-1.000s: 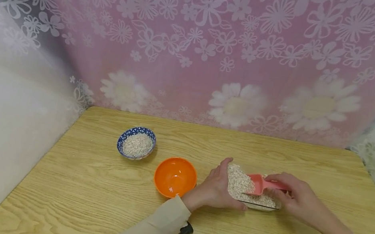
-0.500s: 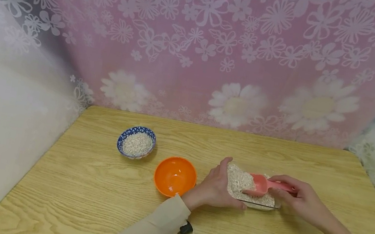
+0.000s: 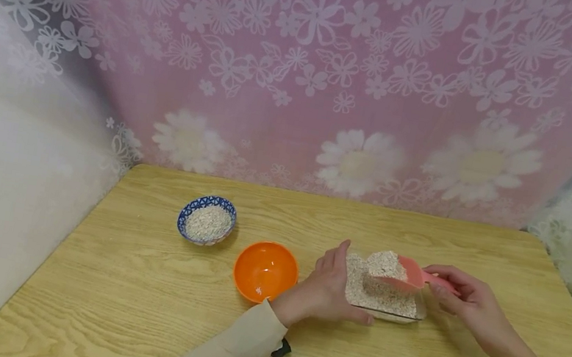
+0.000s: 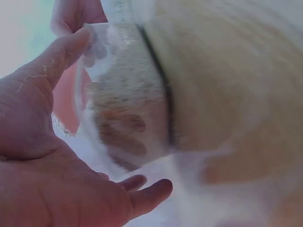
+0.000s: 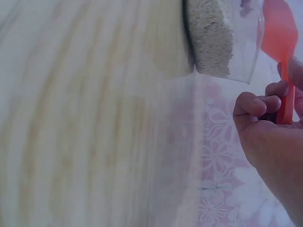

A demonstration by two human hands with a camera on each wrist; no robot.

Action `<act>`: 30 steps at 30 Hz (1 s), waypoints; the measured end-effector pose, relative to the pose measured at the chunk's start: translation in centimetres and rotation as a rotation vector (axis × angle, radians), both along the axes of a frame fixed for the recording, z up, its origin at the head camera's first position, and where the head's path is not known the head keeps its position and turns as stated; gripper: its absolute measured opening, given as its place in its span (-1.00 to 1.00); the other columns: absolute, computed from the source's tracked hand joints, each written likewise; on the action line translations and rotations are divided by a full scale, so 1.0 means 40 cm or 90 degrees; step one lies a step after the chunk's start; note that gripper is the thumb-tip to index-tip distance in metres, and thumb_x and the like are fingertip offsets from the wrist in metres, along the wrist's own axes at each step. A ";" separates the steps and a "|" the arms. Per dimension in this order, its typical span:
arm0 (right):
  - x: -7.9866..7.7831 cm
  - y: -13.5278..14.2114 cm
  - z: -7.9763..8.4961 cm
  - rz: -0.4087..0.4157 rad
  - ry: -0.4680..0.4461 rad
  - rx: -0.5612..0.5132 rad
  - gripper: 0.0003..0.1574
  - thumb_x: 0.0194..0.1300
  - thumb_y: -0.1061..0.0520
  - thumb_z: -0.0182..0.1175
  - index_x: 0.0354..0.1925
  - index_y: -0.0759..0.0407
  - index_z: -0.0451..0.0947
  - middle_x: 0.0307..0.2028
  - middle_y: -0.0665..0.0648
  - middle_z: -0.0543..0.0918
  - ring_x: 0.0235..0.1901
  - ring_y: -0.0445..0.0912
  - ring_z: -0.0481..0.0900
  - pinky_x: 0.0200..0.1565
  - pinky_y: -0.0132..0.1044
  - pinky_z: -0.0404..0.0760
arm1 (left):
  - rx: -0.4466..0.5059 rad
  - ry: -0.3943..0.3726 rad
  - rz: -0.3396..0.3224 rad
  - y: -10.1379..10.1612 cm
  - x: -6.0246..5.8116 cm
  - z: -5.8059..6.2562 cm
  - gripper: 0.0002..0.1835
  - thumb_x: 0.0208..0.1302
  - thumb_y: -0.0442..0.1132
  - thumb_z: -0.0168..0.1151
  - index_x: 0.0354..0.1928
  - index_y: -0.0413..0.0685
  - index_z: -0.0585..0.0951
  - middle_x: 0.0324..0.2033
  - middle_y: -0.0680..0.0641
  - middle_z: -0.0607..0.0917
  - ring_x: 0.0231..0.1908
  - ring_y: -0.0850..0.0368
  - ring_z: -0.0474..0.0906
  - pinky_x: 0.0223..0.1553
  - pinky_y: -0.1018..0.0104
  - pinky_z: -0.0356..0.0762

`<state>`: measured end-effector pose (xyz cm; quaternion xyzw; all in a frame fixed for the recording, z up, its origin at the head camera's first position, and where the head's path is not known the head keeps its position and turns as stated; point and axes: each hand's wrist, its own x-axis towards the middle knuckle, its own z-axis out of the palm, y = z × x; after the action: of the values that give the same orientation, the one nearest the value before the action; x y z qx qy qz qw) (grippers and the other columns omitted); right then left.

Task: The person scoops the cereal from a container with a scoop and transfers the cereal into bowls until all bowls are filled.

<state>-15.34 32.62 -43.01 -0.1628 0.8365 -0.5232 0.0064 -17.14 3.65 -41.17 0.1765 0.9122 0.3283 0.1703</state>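
Note:
A pink scoop [image 3: 414, 276] heaped with rolled oats [image 3: 386, 264] is held by the handle in my right hand [image 3: 478, 306]. It hovers above the clear rectangular container [image 3: 391, 317], which has oats in it. My left hand [image 3: 327, 292] grips the container's left end, thumb along the near side and fingers on the far side. In the left wrist view, the thumb lies at the rim of the container [image 4: 125, 80]. The right wrist view shows fingers curled round the scoop handle [image 5: 286, 106].
Left of the container, an orange bowl [image 3: 267, 265] stands near my left wrist. Farther back and left is a blue-and-white patterned bowl [image 3: 183, 215] with oats in it. All stand on a wooden table [image 3: 134, 304], with a floral pink curtain [image 3: 269, 139] behind.
The scoop has come up out of the oats with a heap on it, my right hand shifting right. My left hand keeps its place on the container.

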 end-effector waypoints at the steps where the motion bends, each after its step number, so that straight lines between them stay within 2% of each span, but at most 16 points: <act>1: 0.002 0.001 0.002 0.000 0.003 -0.012 -0.66 0.59 0.27 0.01 0.24 0.29 0.47 -0.44 -0.11 0.49 -0.55 -0.02 0.30 -0.55 -0.17 0.36 | -0.007 0.017 -0.008 -0.002 0.003 0.008 0.45 -0.04 0.23 0.62 0.64 0.18 -0.28 0.59 -0.10 0.04 0.57 -0.07 0.06 0.46 0.04 0.35; 6: 0.008 0.002 0.008 0.011 0.016 -0.073 -0.66 0.58 0.34 -0.03 0.23 0.38 0.46 -0.47 -0.04 0.38 -0.53 0.03 0.22 -0.54 -0.14 0.29 | -0.009 0.103 -0.021 -0.028 0.011 0.049 0.32 0.11 0.24 0.51 0.64 0.11 -0.21 0.56 -0.13 0.11 0.51 -0.08 0.16 0.41 0.10 0.43; 10: 0.009 0.000 0.011 0.014 0.015 -0.092 -0.65 0.56 0.37 -0.03 0.22 0.37 0.46 -0.43 -0.07 0.43 -0.51 0.00 0.24 -0.51 -0.13 0.27 | 0.026 0.116 -0.010 -0.085 0.004 0.069 0.20 0.21 0.19 0.45 0.65 0.10 -0.16 0.56 -0.14 0.12 0.52 -0.11 0.14 0.42 -0.01 0.39; 13: 0.008 -0.001 0.011 0.012 0.016 -0.095 -0.64 0.56 0.37 -0.01 0.23 0.31 0.49 -0.39 -0.10 0.48 -0.50 -0.03 0.28 -0.50 -0.14 0.28 | 0.030 0.119 -0.012 -0.150 -0.002 0.068 0.16 0.23 0.19 0.43 0.65 0.11 -0.10 0.56 -0.16 0.14 0.53 -0.14 0.12 0.42 -0.09 0.37; 20: 0.006 -0.005 0.016 0.032 0.028 -0.118 -0.58 0.52 0.42 -0.01 0.22 0.20 0.53 -0.29 -0.15 0.64 -0.48 -0.07 0.33 -0.49 -0.17 0.30 | -0.041 0.178 -0.040 -0.314 -0.008 0.033 0.20 0.11 0.34 0.45 0.64 0.11 0.00 0.54 -0.12 0.20 0.52 -0.14 0.16 0.42 -0.14 0.37; 22: 0.006 -0.008 0.018 0.033 0.032 -0.124 -0.57 0.52 0.43 -0.01 0.22 0.19 0.54 -0.26 -0.16 0.67 -0.47 -0.07 0.35 -0.48 -0.17 0.30 | -0.053 0.175 -0.055 -0.350 -0.009 0.024 0.25 0.06 0.35 0.48 0.64 0.11 -0.01 0.55 -0.09 0.17 0.52 -0.13 0.14 0.43 -0.13 0.36; 25: 0.006 -0.013 0.020 0.040 0.029 -0.149 -0.56 0.52 0.44 -0.02 0.22 0.19 0.54 -0.27 -0.15 0.65 -0.47 -0.07 0.34 -0.48 -0.15 0.26 | -0.054 0.143 -0.067 -0.390 -0.008 0.015 0.31 0.00 0.35 0.52 0.64 0.07 -0.03 0.54 -0.09 0.17 0.49 -0.12 0.20 0.42 -0.13 0.37; 30: 0.008 -0.021 0.022 0.055 0.013 -0.199 -0.55 0.52 0.46 -0.04 0.22 0.20 0.55 -0.25 -0.13 0.66 -0.46 -0.08 0.35 -0.48 -0.14 0.27 | -0.025 0.080 -0.088 -0.421 -0.007 -0.002 0.39 -0.07 0.29 0.59 0.64 -0.04 -0.07 0.51 -0.17 0.19 0.41 -0.14 0.33 0.37 -0.14 0.44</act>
<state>-15.04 31.77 -42.14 -0.2035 0.7370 -0.6445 -0.0051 -17.43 -13.20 -41.24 0.2561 0.9128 0.2864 0.1383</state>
